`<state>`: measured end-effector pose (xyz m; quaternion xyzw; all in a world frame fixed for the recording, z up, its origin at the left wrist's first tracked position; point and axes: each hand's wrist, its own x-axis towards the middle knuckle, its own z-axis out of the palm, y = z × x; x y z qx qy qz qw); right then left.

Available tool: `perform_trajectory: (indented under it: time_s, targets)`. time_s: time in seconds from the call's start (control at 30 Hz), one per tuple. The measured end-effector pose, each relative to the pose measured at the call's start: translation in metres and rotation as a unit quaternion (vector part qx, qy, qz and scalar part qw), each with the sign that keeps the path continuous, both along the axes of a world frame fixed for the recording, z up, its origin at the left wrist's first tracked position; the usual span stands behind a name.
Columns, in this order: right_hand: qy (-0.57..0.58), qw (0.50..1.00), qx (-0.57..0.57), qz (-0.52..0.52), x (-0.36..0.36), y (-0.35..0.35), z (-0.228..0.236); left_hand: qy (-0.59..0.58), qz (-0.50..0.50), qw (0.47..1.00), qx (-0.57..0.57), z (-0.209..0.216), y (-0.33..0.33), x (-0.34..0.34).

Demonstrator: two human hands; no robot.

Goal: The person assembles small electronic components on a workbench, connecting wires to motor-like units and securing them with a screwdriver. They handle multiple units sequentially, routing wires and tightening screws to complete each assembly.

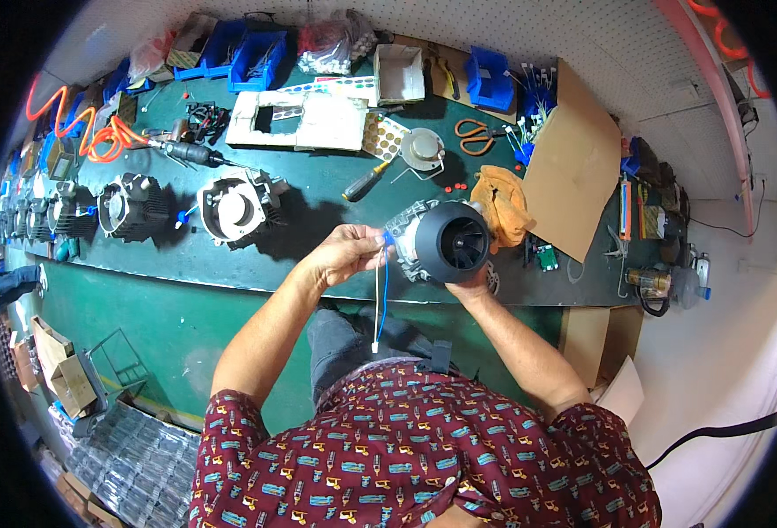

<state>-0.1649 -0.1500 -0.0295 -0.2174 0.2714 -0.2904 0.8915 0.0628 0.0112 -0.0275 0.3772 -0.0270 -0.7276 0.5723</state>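
A fan unit (409,242) with a cast metal housing is held up at the front edge of the bench. Its round black impeller (460,239) faces up toward me. My right hand (470,287) grips the unit from below on its right side, the fingers partly hidden beneath it. My left hand (353,252) is closed at the housing's left side, pinching the wires where they come out at a blue piece. A blue-and-white wire pair (380,304) hangs from there, ending in a small white connector (375,347).
Finned metal housings (232,209) stand in a row to the left. Behind lie a screwdriver (366,180), a round metal plate (422,151), scissors (474,136), a power driver (190,153) and blue bins (257,60). An orange glove (504,206) and cardboard (575,157) lie right.
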Motion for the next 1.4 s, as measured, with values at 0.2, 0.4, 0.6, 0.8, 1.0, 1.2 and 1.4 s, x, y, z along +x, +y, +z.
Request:
perform_trajectory:
  time_s: [0.2,0.4,0.6,0.8,1.0,1.2,1.4]
  targets:
    - [0.153,0.945,-0.282,0.070,-0.003,0.008,0.011,-0.162,-0.075,0.983,-0.034,0.003,-0.008,0.009]
    - [0.272,0.847,-0.436,0.134,-0.001,0.002,0.007,-0.355,-0.050,0.926,-0.116,0.002,-0.009,-0.008]
    - [0.329,0.719,-0.601,0.119,0.003,-0.003,0.020,-0.667,-0.153,0.703,-0.197,0.019,-0.016,0.005]
    - [0.175,0.910,-0.357,0.118,0.002,-0.001,0.027,-0.539,-0.119,0.825,-0.122,0.017,-0.012,0.005]
    - [0.276,0.884,-0.358,0.116,-0.004,0.002,0.005,-0.201,-0.080,0.976,-0.027,0.001,-0.011,0.000]
    - [0.229,0.815,-0.518,0.119,-0.001,0.000,0.026,-0.029,-0.092,0.995,0.034,0.002,-0.020,0.005]
    - [0.224,0.851,-0.464,0.100,-0.002,-0.003,0.020,-0.140,-0.039,0.989,0.009,0.007,-0.014,-0.003]
